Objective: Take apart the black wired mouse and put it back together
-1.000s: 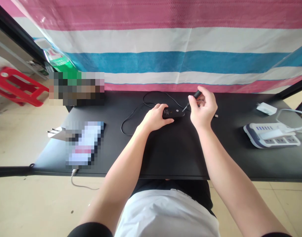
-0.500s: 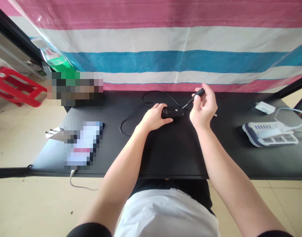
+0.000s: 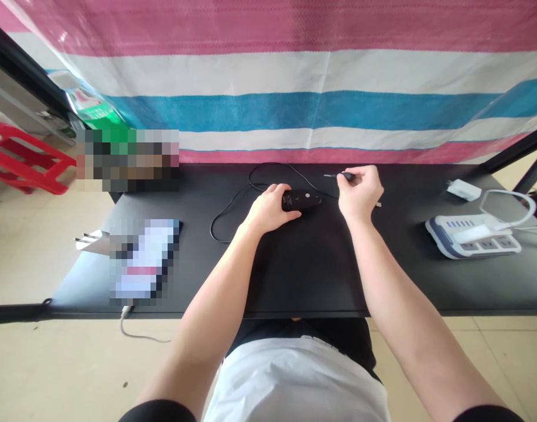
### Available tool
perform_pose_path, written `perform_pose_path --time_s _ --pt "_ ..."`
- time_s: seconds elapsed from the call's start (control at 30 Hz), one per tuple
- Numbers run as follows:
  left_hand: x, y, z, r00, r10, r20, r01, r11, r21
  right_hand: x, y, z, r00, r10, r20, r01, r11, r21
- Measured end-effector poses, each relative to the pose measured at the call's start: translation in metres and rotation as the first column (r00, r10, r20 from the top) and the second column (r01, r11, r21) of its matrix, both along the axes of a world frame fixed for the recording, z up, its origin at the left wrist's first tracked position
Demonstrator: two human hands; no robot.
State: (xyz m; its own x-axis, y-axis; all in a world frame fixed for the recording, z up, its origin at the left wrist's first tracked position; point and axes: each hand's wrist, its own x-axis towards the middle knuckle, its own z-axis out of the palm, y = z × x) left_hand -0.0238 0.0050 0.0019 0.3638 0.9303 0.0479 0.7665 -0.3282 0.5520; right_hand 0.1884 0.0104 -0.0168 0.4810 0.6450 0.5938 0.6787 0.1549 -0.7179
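Observation:
A black wired computer mouse (image 3: 311, 200) lies on the black desk (image 3: 307, 275) with its labelled underside up. My left hand (image 3: 268, 211) grips its left end, thumb along the near side and fingers over the far side. Just right of the mouse, my right hand (image 3: 363, 192) is closed round the black handle of a screwdriver (image 3: 348, 176). The metal shaft points left, nearly level, and its tip is apart from the mouse. The thin black cable (image 3: 212, 225) loops behind and left of the mouse. Beyond my right wrist shows a small plug (image 3: 379, 204).
On the right are a white power strip (image 3: 439, 230) with a cable plugged in and a white adapter (image 3: 464, 190). To the left lie a pixelated phone (image 3: 149, 255) and a charger (image 3: 92, 241). A green-labelled bottle (image 3: 102, 120) stands back left. Striped sheeting (image 3: 294, 111) hangs behind the desk.
The screwdriver has swung from slanting down at the mouse's right end to nearly level, its tip now farther away. My right hand has turned over it. My left hand still holds the mouse.

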Motion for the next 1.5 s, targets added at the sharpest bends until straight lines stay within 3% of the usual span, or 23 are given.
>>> perform_pose_path --time_s 0.2,0.5,0.6,0.7,0.8,0.93,1.13,1.5 --pt "-0.001 0.000 -0.001 1.000 0.007 -0.002 -0.007 1.000 0.017 0.002 -0.003 0.006 0.995 0.046 0.087 -0.020 0.962 -0.274" --pt "0.000 -0.001 0.001 1.000 0.001 0.018 -0.001 1.000 0.022 -0.002 -0.007 0.004 0.976 0.092 0.196 0.033 0.831 -0.555" --pt "0.000 -0.001 0.001 0.999 -0.007 0.035 0.006 0.999 0.038 -0.001 -0.005 0.000 0.971 0.110 0.213 0.027 0.834 -0.551" --pt "0.000 0.000 0.001 0.999 -0.011 0.045 0.008 0.998 0.059 -0.001 -0.005 0.000 0.957 0.129 0.258 0.006 0.885 -0.465" --pt "0.000 0.000 0.001 0.999 -0.002 0.053 -0.002 0.997 0.080 -0.004 -0.007 0.005 0.943 0.234 0.237 -0.148 0.932 -0.332" --pt "-0.001 -0.001 0.002 0.998 0.014 0.055 -0.019 0.996 0.087 -0.007 -0.011 0.011 0.887 0.403 0.225 -0.326 0.893 -0.311" --pt "-0.002 0.000 0.001 0.998 0.016 0.060 -0.022 0.995 0.094 -0.007 -0.012 0.011 0.816 0.493 0.301 -0.347 0.836 -0.426" --pt "-0.003 0.000 0.000 0.998 0.019 0.057 -0.024 0.997 0.079 -0.007 -0.013 0.014 0.805 0.516 0.294 -0.345 0.810 -0.474"
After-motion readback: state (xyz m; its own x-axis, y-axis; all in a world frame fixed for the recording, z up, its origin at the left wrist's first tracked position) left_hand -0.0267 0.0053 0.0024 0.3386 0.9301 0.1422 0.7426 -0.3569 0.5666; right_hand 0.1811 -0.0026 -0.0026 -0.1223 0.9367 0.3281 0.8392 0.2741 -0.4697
